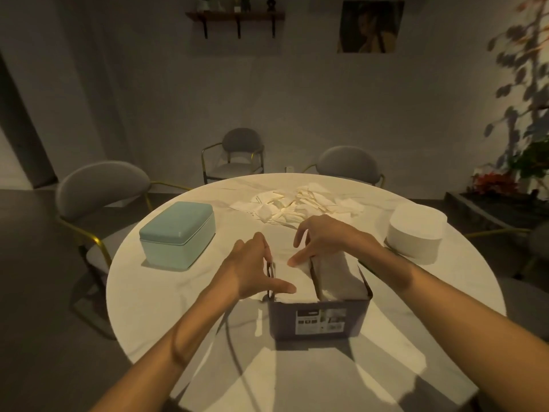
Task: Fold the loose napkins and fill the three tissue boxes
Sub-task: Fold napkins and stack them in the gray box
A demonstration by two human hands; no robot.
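Note:
A dark grey open box [320,321] with a label on its front stands on the table near me, holding two stacks of white folded napkins [297,285]. My left hand [252,266] lies at the box's left rim, fingers straight, thumb resting on the left stack. My right hand [323,236] hovers over the box's far side, fingers loosely bent, thumb touching the napkins. A mint green lidded box [178,233] sits to the left. A round white box [416,233] stands at the right. Loose napkins [297,205] lie heaped at the far side.
The round white marble table [166,298] has grey chairs with gold frames at its left [101,188] and far side [347,165]. Another chair [237,153] stands by the wall. A plant [523,120] fills the right edge.

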